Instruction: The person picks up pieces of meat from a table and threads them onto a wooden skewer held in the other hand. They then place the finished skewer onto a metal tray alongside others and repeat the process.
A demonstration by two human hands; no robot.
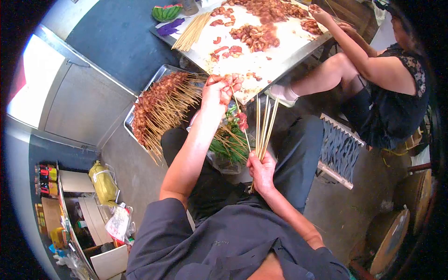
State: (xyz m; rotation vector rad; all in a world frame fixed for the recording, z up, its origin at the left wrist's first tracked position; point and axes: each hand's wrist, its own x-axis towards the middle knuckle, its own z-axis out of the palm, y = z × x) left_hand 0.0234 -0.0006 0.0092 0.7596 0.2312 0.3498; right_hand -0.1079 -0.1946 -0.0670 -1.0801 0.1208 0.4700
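Note:
My right hand [262, 171] is closed round a small bundle of bamboo skewers [267, 123] that fan upward. One skewer leans away to the left with a piece of raw meat [242, 121] threaded on it. At that skewer's upper end, my left hand [219, 90] has its fingers closed on reddish meat at the table's near edge. Beyond it, several piles of meat pieces [255, 37] lie on the white tabletop [200, 58]. To the left, a metal tray [129, 122] is heaped with loaded meat skewers [161, 109].
A bundle of loose skewers [192, 31], a purple cloth-like item [171, 27] and a cut watermelon [167, 12] sit at the table's far left. Another person [382, 74] sits at right, hands over the table. A woven stool [340, 147] stands near my knee; green leaves [226, 144] lie between my legs.

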